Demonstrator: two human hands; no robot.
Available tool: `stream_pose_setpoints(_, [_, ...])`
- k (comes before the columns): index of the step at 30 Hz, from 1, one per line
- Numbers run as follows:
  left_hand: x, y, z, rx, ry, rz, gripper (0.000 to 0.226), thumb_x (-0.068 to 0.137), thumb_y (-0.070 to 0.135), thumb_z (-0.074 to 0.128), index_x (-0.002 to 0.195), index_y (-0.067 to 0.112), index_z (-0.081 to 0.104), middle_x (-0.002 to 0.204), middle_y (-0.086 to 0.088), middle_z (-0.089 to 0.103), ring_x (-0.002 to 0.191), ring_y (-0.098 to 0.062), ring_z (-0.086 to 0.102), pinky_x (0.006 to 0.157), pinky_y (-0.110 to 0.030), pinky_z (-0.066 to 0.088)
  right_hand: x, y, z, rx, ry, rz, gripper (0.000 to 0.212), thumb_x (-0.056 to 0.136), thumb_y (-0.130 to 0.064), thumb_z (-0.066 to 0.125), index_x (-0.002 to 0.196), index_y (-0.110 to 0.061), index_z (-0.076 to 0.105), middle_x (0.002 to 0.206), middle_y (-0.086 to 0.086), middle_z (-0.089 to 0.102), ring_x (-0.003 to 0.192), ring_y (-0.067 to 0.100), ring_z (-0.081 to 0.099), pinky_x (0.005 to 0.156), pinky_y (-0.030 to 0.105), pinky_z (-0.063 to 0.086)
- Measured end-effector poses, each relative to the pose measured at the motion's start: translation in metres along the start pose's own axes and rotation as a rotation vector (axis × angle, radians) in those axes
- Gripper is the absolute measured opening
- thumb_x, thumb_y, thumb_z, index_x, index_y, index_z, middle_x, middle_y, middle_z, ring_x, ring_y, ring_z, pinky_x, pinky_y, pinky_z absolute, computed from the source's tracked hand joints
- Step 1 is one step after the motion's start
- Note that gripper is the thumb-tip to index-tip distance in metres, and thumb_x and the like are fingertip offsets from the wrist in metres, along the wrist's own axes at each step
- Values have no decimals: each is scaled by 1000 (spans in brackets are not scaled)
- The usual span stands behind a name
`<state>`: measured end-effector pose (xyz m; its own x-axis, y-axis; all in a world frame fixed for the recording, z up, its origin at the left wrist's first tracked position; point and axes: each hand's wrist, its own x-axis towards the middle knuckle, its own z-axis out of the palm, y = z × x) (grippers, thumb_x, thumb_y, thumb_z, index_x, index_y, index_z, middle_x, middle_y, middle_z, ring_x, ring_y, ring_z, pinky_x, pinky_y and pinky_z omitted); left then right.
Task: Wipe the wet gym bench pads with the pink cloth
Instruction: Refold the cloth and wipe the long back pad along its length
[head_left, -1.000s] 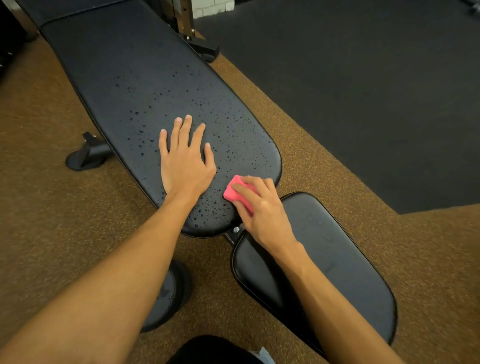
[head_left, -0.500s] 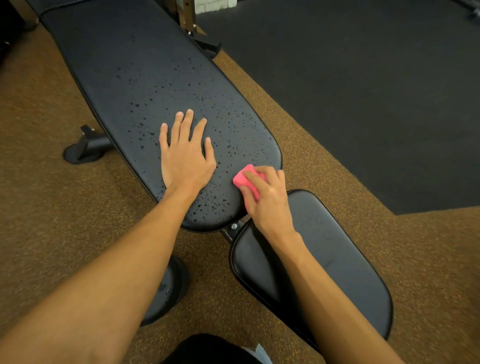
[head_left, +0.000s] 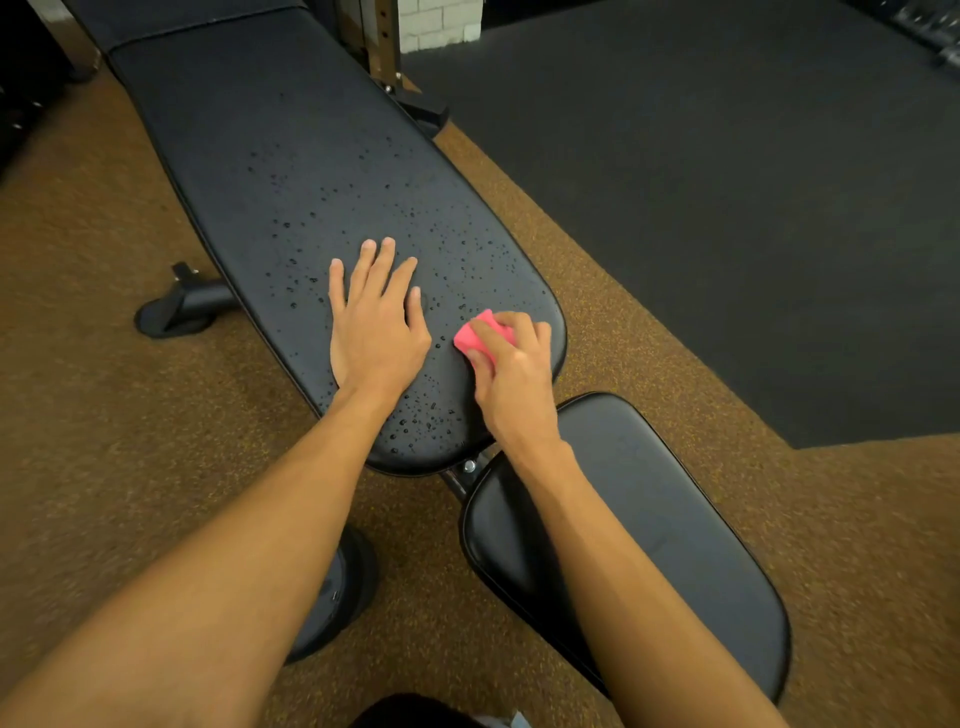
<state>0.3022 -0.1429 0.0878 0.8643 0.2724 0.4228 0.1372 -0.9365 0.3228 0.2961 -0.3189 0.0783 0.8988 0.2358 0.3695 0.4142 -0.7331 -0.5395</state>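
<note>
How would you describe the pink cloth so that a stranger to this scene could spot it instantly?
Start at the long black vinyl bench pad dotted with water droplets and follow it to its rounded near end. There the right hand presses a small folded pink cloth onto the pad. It is the only brightly coloured thing there.

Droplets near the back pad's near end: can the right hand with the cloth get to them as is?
Probably yes. The right hand holds the cloth on the pad beside those droplets, with nothing between.

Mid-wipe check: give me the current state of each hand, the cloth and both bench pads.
Left hand: flat, open on the back pad.
Right hand: gripping the pink cloth.
Pink cloth: bunched, pressed on the back pad.
Back pad: beaded with droplets.
Seat pad: no droplets visible.
</note>
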Motion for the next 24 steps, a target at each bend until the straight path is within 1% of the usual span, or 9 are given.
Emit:
stream_pose_setpoints(3, [1,-6,2,-113,16,9,41,110,23,47,145,10,63,164,-8,46,160,-22,29,133,-51,8,-3,-15,5,32,-30,-116,24,106,-18,66,125,-10,76,126,11,63,103,30,49,96,42,48])
stream_pose_setpoints(6, [2,-18,0,-229,6,39,37,107,15,52,139,5,67,159,-11,52,157,-23,35,133,-50,8,-19,-4,-6,33,-90,-224,24,107,-20,67,127,-11,76,126,9,63,102,29,49,96,41,49])
stream_pose_setpoints(10, [1,-19,-2,-193,12,68,37,108,16,52,139,3,66,157,-12,54,155,-26,38,133,-53,13,-6,6,-8,15,-36,-67,21,105,-22,69,124,-17,78,123,7,61,105,30,48,98,45,49])
stream_pose_setpoints(12, [1,-18,1,-176,18,74,37,108,17,52,139,3,67,157,-12,55,155,-26,39,132,-55,15,5,-5,1,-6,-4,-6,21,104,-18,69,122,-15,77,122,10,61,103,31,47,96,47,49])
stream_pose_setpoints(14, [1,-19,3,-206,14,65,36,108,17,54,138,4,68,156,-11,55,155,-24,40,132,-54,14,6,-18,6,9,0,-30,20,104,-18,68,122,-13,77,122,10,61,102,31,47,95,44,49])
stream_pose_setpoints(18, [5,-23,0,-264,-14,38,34,106,15,58,138,6,69,156,-11,56,154,-23,40,133,-50,10,-13,-10,-8,36,-86,-191,25,106,-24,67,126,-11,76,123,8,63,102,28,48,96,38,48])
stream_pose_setpoints(19, [5,-22,-1,-258,-19,39,34,107,15,58,138,6,69,157,-10,55,154,-23,40,133,-50,11,-15,-2,-12,30,-86,-179,25,106,-25,68,126,-13,76,123,7,63,103,28,49,97,39,49])
stream_pose_setpoints(22, [3,-20,-2,-153,-9,58,36,109,20,54,141,9,66,159,-8,53,155,-23,39,133,-48,14,-4,9,-13,20,-35,-37,22,104,-25,71,124,-19,78,122,5,61,106,27,47,99,42,50])
stream_pose_setpoints(24, [2,-17,-2,-90,2,57,39,111,24,48,145,12,63,161,-5,50,156,-21,37,132,-47,15,3,4,-7,15,-7,13,22,104,-21,70,124,-16,77,122,7,61,106,28,48,98,44,50])
